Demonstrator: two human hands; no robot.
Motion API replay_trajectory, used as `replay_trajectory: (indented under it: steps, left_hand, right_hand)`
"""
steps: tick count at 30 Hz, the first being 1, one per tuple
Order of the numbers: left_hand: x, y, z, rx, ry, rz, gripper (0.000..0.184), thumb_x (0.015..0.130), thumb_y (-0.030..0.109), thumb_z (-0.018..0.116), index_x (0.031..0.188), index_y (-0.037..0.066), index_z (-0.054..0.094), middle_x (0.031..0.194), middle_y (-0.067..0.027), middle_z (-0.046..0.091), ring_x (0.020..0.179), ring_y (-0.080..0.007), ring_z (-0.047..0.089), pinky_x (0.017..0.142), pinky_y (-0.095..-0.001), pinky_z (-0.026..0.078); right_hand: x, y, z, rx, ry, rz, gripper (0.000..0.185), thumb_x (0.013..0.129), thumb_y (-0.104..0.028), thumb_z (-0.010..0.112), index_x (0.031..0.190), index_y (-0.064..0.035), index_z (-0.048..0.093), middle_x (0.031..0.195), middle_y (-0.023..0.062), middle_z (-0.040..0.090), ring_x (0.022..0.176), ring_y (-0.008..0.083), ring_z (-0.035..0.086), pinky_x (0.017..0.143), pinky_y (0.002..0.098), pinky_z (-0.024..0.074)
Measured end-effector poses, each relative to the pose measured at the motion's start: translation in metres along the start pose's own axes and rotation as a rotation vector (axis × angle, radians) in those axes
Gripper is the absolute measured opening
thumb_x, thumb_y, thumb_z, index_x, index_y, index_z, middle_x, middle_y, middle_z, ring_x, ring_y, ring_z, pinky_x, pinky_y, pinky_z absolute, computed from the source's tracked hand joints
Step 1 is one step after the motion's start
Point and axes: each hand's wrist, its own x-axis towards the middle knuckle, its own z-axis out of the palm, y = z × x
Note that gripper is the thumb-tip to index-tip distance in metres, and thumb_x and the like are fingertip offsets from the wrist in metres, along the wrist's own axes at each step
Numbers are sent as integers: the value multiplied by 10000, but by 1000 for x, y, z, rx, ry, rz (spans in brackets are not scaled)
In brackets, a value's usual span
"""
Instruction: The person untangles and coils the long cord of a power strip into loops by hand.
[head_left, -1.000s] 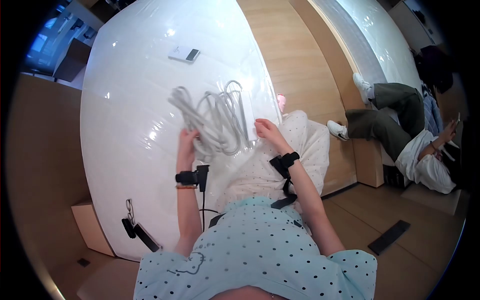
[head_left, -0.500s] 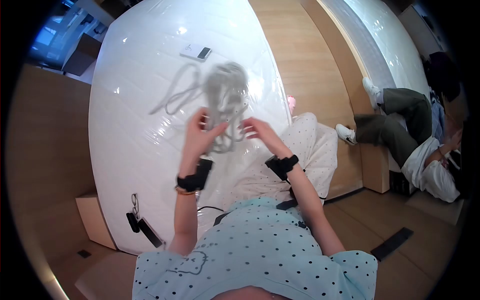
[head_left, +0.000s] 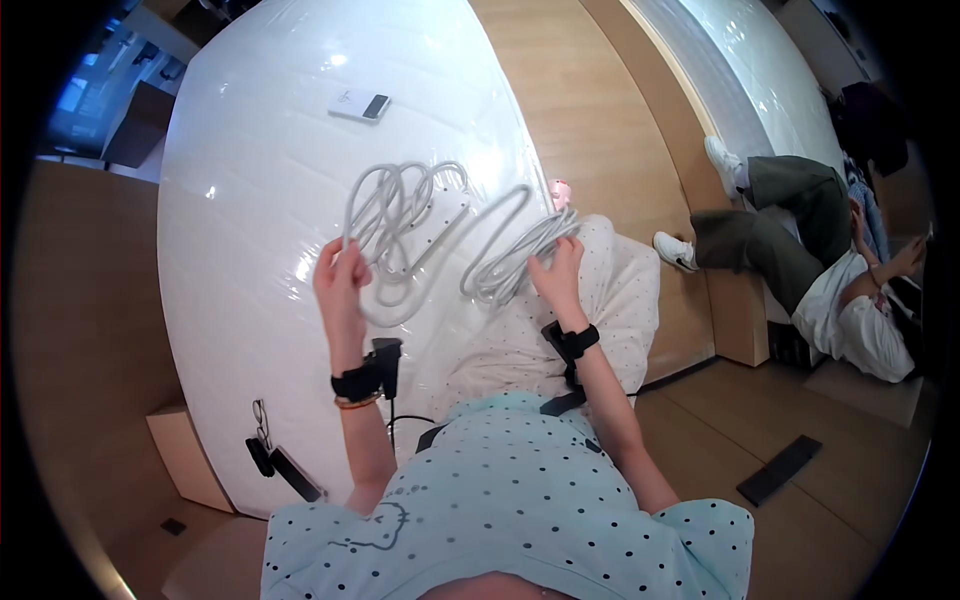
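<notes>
A long pale grey-white extension cord is spread in two bundles over the plastic-wrapped mattress (head_left: 250,250). My left hand (head_left: 343,290) pinches the edge of the looser bundle of cord (head_left: 385,215) at its left side. Partly under these loops lies a white power strip (head_left: 440,222) with small dark holes. My right hand (head_left: 560,280) is closed on the tighter coil of cord (head_left: 510,262), beside my knee. One length of cord curves between the two bundles. Black bands with devices circle both my wrists.
A white box with a phone picture (head_left: 358,104) lies farther up the mattress. A small pink object (head_left: 560,193) sits by its right edge. Glasses (head_left: 261,425) and black items (head_left: 280,465) are at lower left. Another person's legs (head_left: 770,225) extend from the right.
My hands have moved apart, and the blurred single heap of cord is now split into two bundles. The right hand has taken hold of one coil and drawn it right.
</notes>
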Motion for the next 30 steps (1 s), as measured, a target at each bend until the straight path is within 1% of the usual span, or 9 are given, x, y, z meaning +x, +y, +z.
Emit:
replay_trajectory:
  steps: [3,6,9,10,15,18,22,25,30]
  left_hand:
    - [0,-4,-43,220,87,17,224,875,103,553,1067,-12,540,752,-9,526,628,-66,437,553,-194,345]
    - [2,-35,-78,653,271,228,312,843,113,580,1126,-4,520,902,-65,557,778,-130,517,658,-239,415]
    - [-3,-52,-88,1014,375,344,382,796,84,596,1158,6,501,1048,-117,538,971,-220,513,822,-319,414]
    - [-4,-53,-88,1106,391,353,402,780,68,599,1164,9,495,1091,-132,525,1036,-252,499,882,-349,401]
    - [-14,-48,-45,882,210,304,370,781,65,593,1141,36,514,1077,-132,540,1032,-257,510,878,-353,399]
    - [-17,-51,-22,875,-11,319,367,789,93,607,1143,66,518,1124,-80,539,1027,-224,531,836,-343,428]
    - [-19,-62,3,743,-289,125,371,791,112,622,1144,76,515,1138,-55,543,990,-216,557,807,-337,447]
    - [-22,-75,16,679,-224,57,462,750,132,666,1156,26,474,1126,-126,525,1029,-258,512,854,-368,412]
    - [16,-87,-4,944,-36,475,670,681,198,741,1213,-15,393,1211,-182,451,1156,-322,391,933,-421,350]
  right_hand:
    - [5,-26,-11,-71,234,-135,490,719,-106,614,1104,122,414,1159,296,409,1135,408,377,972,446,311]
    - [30,-21,-23,-74,121,-396,332,701,-50,583,1006,67,526,1117,211,500,1110,390,413,957,482,318]
    - [57,-13,-17,60,-624,-315,169,675,-9,562,831,-16,628,983,98,597,1059,331,466,924,468,348]
    - [54,-10,-13,-109,-662,-398,141,664,-29,576,790,-35,637,935,78,607,1040,311,476,907,450,358]
    - [47,-29,-10,-790,-806,-678,189,592,-77,651,778,-113,660,798,46,605,991,236,501,885,376,369]
    - [49,-35,-8,-863,-903,-729,189,583,-111,663,771,-88,651,758,61,605,994,238,506,860,372,381]
    - [50,-38,-20,-135,-820,-513,148,640,-134,629,742,-29,611,758,62,598,832,219,540,804,354,410]
    - [50,-70,-47,385,-693,-251,84,746,-100,579,724,-26,545,713,43,550,732,180,526,803,347,416]
    - [53,-124,-86,1279,-485,-96,97,863,-34,481,770,-13,501,751,42,558,716,139,536,787,338,441]
